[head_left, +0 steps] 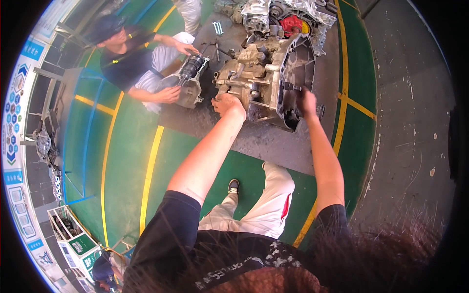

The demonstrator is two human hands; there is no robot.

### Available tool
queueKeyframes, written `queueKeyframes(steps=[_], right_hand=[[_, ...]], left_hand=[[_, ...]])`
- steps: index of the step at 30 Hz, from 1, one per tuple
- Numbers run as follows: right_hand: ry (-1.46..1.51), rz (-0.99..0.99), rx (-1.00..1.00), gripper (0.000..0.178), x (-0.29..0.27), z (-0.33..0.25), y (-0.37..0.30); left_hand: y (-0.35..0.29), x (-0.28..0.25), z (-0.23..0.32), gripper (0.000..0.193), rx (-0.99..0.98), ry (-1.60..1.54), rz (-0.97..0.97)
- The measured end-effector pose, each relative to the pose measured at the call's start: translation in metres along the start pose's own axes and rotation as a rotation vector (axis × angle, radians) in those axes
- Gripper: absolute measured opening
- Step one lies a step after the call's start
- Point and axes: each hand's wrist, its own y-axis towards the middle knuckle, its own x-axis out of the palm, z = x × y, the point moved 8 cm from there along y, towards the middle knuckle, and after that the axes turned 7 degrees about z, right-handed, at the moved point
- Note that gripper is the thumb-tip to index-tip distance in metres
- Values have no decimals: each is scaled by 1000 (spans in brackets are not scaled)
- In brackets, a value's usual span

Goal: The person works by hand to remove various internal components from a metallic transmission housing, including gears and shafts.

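A grimy metal gearbox housing (259, 73) stands on a grey mat on the floor in front of me. My left hand (227, 103) grips the lower left side of the casing. My right hand (308, 100) rests on the rim of the round bell housing (298, 63), next to a dark shaft that sticks out of it. What the right hand's fingers hold is unclear.
A crouching person at the upper left holds a smaller gear assembly (190, 73) with both hands. An engine block with a red part (293, 22) lies behind the gearbox. Wrenches (217, 28) lie on the mat. Green floor with yellow lines surrounds it; shelves stand at left.
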Motion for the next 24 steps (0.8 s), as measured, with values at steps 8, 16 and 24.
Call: queueKeyframes(steps=[8, 16, 24], right_hand=[[51, -154, -180, 16, -4, -21, -9], [68, -196, -278, 11, 1, -34, -17], [56, -64, -152, 12, 0, -28, -7]], left_hand=[[0, 1, 0, 53, 5, 13, -10], [2, -1, -1, 55, -3, 0, 24], [1, 0, -1, 53, -37, 18, -19]])
